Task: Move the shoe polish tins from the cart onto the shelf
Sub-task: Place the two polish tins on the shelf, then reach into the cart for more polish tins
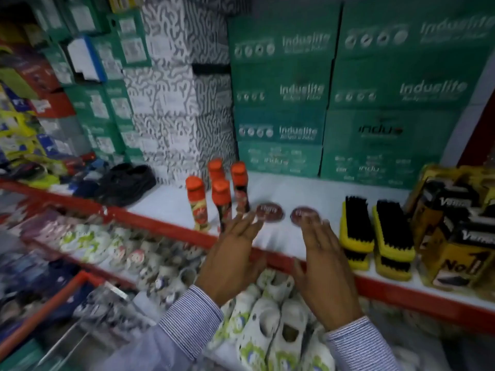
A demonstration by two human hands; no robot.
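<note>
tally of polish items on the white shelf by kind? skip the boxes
Tins: 2, left and right
Orange-capped bottles: 4, e.g.
Brushes: 2, left and right
Total: 8

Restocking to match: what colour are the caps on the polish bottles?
Orange caps, clearest in the head view.

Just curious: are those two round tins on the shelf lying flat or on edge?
Flat: both tins show their lids upward.
</note>
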